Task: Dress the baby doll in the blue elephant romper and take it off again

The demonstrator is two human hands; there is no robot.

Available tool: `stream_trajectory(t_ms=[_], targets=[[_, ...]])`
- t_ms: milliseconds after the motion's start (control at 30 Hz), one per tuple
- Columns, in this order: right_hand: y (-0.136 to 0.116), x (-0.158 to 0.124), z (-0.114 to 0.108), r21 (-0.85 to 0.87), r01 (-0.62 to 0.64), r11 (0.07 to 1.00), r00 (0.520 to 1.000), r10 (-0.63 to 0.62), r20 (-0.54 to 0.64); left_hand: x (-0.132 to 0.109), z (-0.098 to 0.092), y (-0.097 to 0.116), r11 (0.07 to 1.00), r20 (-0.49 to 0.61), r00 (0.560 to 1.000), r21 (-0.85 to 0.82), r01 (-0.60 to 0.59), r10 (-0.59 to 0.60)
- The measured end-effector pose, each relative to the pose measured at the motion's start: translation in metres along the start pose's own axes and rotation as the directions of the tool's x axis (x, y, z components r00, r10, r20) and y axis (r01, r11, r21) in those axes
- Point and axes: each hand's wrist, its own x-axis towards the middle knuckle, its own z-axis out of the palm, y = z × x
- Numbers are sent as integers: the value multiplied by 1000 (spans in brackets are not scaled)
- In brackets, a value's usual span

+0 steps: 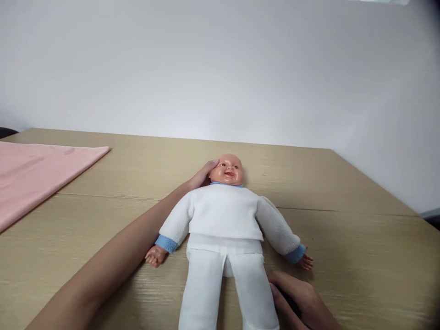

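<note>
A baby doll (225, 220) in a white fleece top with blue cuffs and white trousers lies on its back on the wooden table (343, 192), head pointing away from me. My left hand (202, 175) cups the left side of the doll's head, fingers curved against it. My right hand (299, 300) rests low at the doll's right leg, fingers curled and pressed against the trouser fabric near the thigh. The doll's lower legs run out of the bottom of the view.
A pink cloth (37, 176) lies flat on the table's far left. A plain white wall (220, 68) stands behind the table. The table's right edge runs diagonally at the right side.
</note>
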Motion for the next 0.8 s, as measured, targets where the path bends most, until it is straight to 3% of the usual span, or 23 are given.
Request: stream_trajectory(t_ms=[233, 300, 367, 533, 633, 700, 767, 800], targets=[[0, 3, 0, 14, 61, 998, 998, -61, 10, -18, 2, 3, 987, 46, 996, 138, -82, 76], [-4, 2, 0, -4, 78, 997, 997, -78, -21, -26, 2, 3, 951, -43, 982, 262, -167, 184], [-7, 0, 1, -29, 102, 994, 992, -103, -67, -39, 1, 3, 888, -162, 940, 408, -213, 300], [-9, -4, 10, -88, 126, 988, 958, -145, -246, -92, 13, 6, 768, -283, 853, 612, -191, 437], [-18, -5, 14, -132, 184, 974, 925, -217, -311, -131, 45, 5, 661, -288, 783, 724, -198, 551], [-31, -9, 14, -183, 239, 954, 911, -286, -296, -158, 84, -4, 560, -222, 757, 799, -220, 615], [-46, -21, 13, -243, 298, 923, 899, -357, -254, -189, 130, -19, 382, -38, 778, 886, -264, 627], [-52, -32, 14, -273, 321, 907, 892, -387, -235, -205, 153, -29, 346, 26, 799, 893, -289, 601]])
